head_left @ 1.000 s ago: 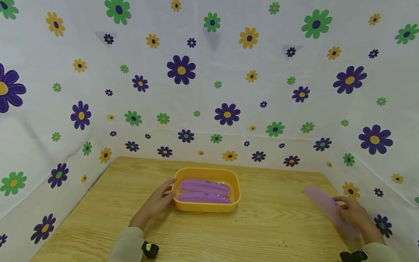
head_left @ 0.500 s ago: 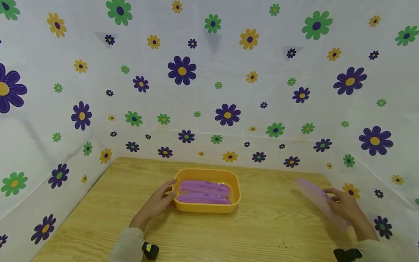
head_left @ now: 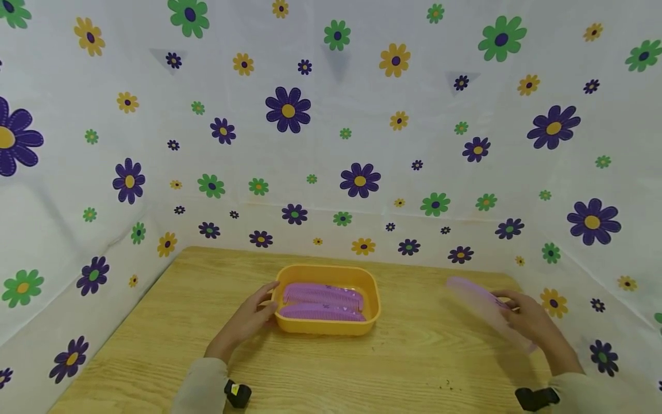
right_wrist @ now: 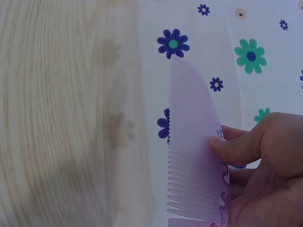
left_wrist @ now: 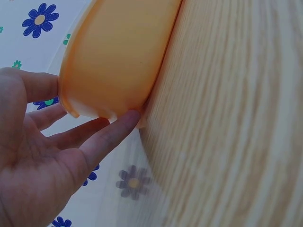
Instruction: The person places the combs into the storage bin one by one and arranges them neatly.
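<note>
A purple comb (head_left: 478, 299), blurred in the head view, is raised over the right part of the table, pinched by my right hand (head_left: 538, 325). Seen from the right wrist, the thumb (right_wrist: 227, 149) presses one face near the spine, and the comb's teeth (right_wrist: 177, 175) face left. My left hand (head_left: 248, 316) touches the left end of a yellow plastic container (head_left: 326, 329), its fairly straight fingers (left_wrist: 80, 132) against the wall and rim. Inside the container lie two purple combs, one behind (head_left: 323, 294) and one in front (head_left: 320, 313).
The container stands on a wood-grain table (head_left: 414, 356). A white sheet (head_left: 331, 155) printed with flowers rises behind it and on both sides. Small dark specks (head_left: 447, 385) lie near the table's front right.
My right hand has moved left and slightly away from me with the comb, towards the container. The left hand, the container and the two combs in it have stayed put.
</note>
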Tool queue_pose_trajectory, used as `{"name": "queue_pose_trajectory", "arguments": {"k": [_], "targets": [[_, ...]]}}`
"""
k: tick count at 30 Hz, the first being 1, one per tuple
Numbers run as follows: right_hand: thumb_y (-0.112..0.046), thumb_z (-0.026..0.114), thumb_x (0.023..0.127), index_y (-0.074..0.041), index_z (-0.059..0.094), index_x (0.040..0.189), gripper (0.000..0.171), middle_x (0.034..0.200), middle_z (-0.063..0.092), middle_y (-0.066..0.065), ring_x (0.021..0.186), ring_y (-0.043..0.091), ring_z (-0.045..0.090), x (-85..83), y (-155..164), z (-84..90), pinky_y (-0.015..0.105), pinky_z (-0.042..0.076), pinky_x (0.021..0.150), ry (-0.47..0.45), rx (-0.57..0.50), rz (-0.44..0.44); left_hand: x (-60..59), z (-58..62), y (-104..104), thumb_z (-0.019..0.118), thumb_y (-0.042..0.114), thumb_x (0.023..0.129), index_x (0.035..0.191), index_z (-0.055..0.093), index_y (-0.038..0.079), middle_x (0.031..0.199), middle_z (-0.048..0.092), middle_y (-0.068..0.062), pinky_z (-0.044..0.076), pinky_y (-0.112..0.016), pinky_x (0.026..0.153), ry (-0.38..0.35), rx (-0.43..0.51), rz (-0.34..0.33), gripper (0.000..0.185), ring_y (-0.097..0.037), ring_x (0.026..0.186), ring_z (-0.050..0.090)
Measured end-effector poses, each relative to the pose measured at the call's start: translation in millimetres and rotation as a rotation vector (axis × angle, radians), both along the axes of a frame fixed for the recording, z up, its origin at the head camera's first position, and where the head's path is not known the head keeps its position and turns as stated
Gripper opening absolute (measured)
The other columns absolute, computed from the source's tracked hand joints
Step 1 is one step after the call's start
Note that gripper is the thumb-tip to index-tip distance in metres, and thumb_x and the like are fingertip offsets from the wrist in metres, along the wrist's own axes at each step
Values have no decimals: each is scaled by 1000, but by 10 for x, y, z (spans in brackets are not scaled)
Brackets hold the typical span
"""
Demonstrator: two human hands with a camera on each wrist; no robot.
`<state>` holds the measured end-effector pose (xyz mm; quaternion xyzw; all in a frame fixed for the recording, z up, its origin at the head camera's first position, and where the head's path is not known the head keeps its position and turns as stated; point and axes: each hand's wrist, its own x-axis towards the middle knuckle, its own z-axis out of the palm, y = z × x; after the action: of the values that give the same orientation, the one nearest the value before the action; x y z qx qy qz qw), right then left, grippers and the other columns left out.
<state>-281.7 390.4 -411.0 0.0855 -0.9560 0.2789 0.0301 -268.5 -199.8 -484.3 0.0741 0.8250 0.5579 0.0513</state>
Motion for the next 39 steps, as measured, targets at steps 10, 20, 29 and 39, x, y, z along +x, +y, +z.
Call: {"name": "queue_pose_trajectory", "arguments": {"k": [10,20,29,39], "targets": [[6,60,96,9,60,130,34,105,68,30,78,16,62,-64,-283,26,21,53,57,76,39,70,9,31,11,50,18,109,162,32,16,162,37,-27,60,-48,100,-12,-9,9,56,-45,136,55],[5,59,97,9,60,132,34,113,66,34,83,21,65,-94,-542,79,23,56,60,47,-20,120,-4,3,12,48,15,110,162,31,14,161,36,-29,60,-47,101,-20,22,-6,55,-47,138,53],[4,56,99,8,59,135,36,116,65,33,84,21,62,-153,-771,147,26,56,64,-30,-60,149,1,17,24,48,16,110,162,31,15,161,36,-29,60,-47,100,-16,-4,6,55,-46,136,55],[6,55,98,7,61,134,36,128,60,38,84,22,61,-245,-1060,197,26,53,62,-2,-77,231,6,29,15,47,16,110,163,30,15,162,35,-29,60,-46,100,-19,-12,8,55,-46,137,54]]}}
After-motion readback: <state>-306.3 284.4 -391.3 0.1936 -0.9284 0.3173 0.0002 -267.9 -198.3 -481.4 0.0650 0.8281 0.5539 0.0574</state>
